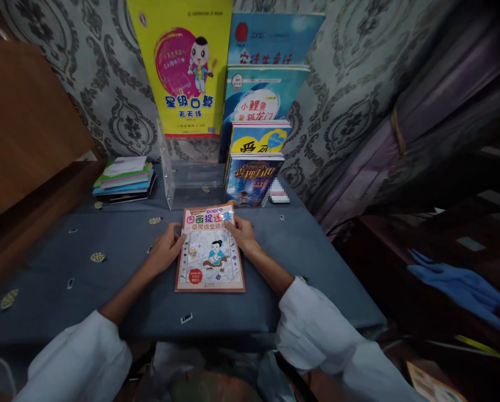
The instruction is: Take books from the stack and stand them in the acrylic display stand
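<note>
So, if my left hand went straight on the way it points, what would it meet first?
Your left hand would meet the orange-bordered book it touches; beyond that, the clear stand looks next, though depth is hard to judge.

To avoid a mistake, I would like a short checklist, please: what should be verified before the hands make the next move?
1. Left hand at the left edge of the orange-bordered book: ok.
2. Right hand at the book's upper right edge: ok.
3. Book's front cover facing up: ok.
4. Yellow book standing upright in the clear stand: ok.
5. Edges of the stack at left lined up: not ok, the layers are offset.
6. Book lifted fully off the tablecloth: cannot tell.
</note>
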`<state>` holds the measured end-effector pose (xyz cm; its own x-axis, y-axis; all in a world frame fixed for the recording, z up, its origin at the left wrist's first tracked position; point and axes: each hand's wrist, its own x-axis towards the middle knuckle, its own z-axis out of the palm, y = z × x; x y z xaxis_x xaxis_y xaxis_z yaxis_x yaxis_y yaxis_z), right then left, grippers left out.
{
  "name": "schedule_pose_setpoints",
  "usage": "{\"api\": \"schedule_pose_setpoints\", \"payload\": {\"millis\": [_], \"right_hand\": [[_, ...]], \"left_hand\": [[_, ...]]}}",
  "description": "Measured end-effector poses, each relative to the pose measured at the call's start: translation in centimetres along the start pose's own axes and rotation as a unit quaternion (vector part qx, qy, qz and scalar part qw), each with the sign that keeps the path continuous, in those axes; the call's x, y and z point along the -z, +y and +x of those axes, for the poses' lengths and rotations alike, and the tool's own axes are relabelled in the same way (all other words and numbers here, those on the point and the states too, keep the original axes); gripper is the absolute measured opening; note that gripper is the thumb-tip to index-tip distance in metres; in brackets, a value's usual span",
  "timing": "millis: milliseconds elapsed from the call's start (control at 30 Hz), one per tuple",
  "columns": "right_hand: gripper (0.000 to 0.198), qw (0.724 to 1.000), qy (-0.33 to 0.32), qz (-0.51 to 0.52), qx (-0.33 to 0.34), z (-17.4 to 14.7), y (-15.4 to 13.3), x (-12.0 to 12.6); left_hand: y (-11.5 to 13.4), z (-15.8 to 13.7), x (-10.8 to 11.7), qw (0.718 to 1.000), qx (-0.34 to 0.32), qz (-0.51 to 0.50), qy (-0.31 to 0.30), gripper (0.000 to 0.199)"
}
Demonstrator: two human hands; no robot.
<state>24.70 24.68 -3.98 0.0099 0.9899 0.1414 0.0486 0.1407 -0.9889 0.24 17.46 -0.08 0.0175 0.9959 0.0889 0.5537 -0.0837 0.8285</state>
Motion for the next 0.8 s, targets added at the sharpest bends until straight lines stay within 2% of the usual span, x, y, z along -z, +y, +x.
{"api": "schedule_pose_setpoints", "payload": {"millis": [67, 133, 200, 267, 333, 467, 533, 600, 700, 800], "right_hand": [[0.032, 0.998, 0.004, -0.049, 0.028, 0.2, 0.0, 0.6], [0.023, 0.988, 0.018, -0.137, 0.067, 0.2, -0.4, 1.2], [0.021, 0.964, 0.04, -0.244, 0.102, -0.2, -1.1, 1.6], [0.027, 0.932, 0.042, -0.333, 0.138, -0.8, -2.0, 1.4], [0.033, 0.911, -0.009, -0.368, 0.184, -1.6, -2.8, 0.5], [0.045, 0.863, -0.208, -0.373, 0.27, -2.4, -3.5, -2.7], [0.049, 0.836, -0.27, -0.395, 0.268, -2.3, -3.4, -4.1], [0.05, 0.821, -0.293, -0.42, 0.25, -2.0, -3.1, -4.9], [0.049, 0.817, -0.289, -0.441, 0.235, -1.6, -2.6, -4.5], [0.051, 0.823, -0.261, -0.459, 0.211, -1.0, -2.1, -2.6]], "left_hand": [[0.0, 0.1, 0.7, 0.985, -0.058, 0.164, 0.014, 0.03], [0.0, 0.6, 1.0, 0.962, -0.089, 0.256, 0.017, 0.027], [-0.1, 1.4, 0.8, 0.953, -0.118, 0.279, 0.011, 0.028], [-0.4, 2.4, 0.2, 0.951, -0.152, 0.268, 0.001, 0.031], [-1.0, 3.4, -0.8, 0.953, -0.171, 0.25, -0.004, 0.039], [-2.6, 4.1, -2.4, 0.956, -0.173, 0.238, -0.009, 0.05], [-3.2, 4.0, -2.7, 0.955, -0.176, 0.239, -0.014, 0.052], [-3.5, 3.8, -2.7, 0.953, -0.183, 0.242, -0.016, 0.053], [-3.6, 3.7, -2.6, 0.948, -0.19, 0.255, -0.016, 0.053], [-3.4, 3.7, -2.7, 0.946, -0.185, 0.264, -0.013, 0.054]]}}
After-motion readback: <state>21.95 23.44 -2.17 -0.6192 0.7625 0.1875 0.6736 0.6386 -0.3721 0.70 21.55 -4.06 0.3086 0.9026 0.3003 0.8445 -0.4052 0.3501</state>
